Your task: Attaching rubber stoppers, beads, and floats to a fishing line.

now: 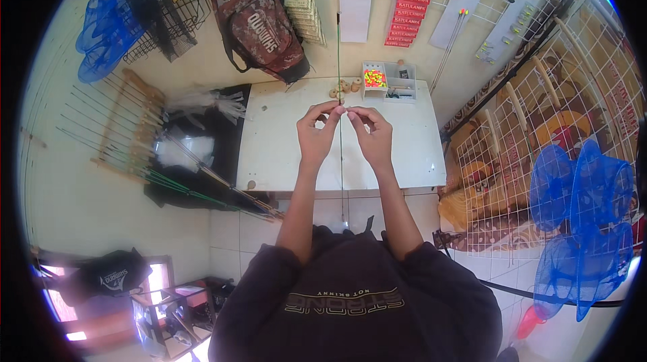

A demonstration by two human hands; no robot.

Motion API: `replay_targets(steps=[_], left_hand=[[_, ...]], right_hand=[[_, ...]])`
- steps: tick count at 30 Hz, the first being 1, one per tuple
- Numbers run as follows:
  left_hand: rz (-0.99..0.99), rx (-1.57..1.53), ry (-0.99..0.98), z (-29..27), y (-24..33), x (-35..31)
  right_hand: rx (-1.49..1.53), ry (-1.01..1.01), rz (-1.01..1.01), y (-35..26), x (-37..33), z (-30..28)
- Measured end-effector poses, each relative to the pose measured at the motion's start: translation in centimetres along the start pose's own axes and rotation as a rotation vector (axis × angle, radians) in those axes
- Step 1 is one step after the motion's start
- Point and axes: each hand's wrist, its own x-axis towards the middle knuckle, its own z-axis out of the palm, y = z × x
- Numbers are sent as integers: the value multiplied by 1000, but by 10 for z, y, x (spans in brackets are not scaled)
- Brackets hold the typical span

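A thin fishing rod (340,59), green toward its far part with a dark far end, stands lengthwise before me over the white table. My left hand (317,134) is closed, its thumb and fingertips pinched at the rod. Right beside it, my right hand (373,136) is closed too, fingertips pressed together and nearly touching the left ones. Whatever the right fingertips pinch is too small to make out. Just beyond my hands lie several round tan pieces (355,84) on the table.
On the white table (283,133), a white divided tray (402,98) holds bright red and yellow small pieces (375,78) and a small bottle. More rods (182,183) lean at the left. Blue nets (583,220) hang from a grid at right; a camouflage bag (259,32) hangs on the wall.
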Motion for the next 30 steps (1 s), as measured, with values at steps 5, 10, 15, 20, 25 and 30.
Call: replay_targets(steps=[5,10,15,20,25,30], left_hand=[[-7,29,11,0,0,4],[-12,38,6,2,2,8],[-51,-13,-31,4,-6,2],[-229,65,-207,-12,-49,-23],[-240,167,-370,-17,-49,-28],[-227,189,-402,-18,-51,-25]], right_hand=[[-109,-205,10,1,-1,-5],[-245,-332,14,4,-5,-5],[-238,-265,-2,10,-1,-6],[-238,-245,-54,10,8,-4],[-243,-225,-76,4,15,-6],[-230,-222,-77,-3,23,-4]])
